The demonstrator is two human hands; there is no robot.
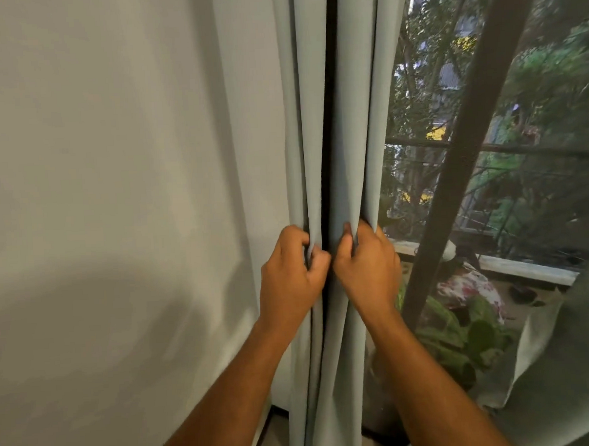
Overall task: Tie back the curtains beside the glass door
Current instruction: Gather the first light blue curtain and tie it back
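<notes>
Curtain point(315, 119) fabric, pale grey-green, hangs gathered in long vertical folds between a plain wall and the glass door, and everything else sits to one side or the other of it. Left of the curtain is the bare wall point(112, 164), with nothing on it that reads as a hook or tie-back. At the curtain's left folds, the left hand point(290, 274) is closed around a bunch of pleats, fingers curled in and thumb pressing across the front. Just beside it, almost touching, the right hand point(368, 266) is clenched on the right folds in the same way. A dark slit runs between the two bunches. Both grips sit at about mid-height, probably because that is where a tie would cinch the cloth, and squeezing the folds together makes a narrow bundle to bind. No tie or cord is visible, so the binding itself looks not yet begun. Right of the curtain, the glass door point(433, 96) shows greenery outside, and its dark frame bar point(470, 145) slants across. Further right, another drape point(572, 344) hangs blurred at the edge.
</notes>
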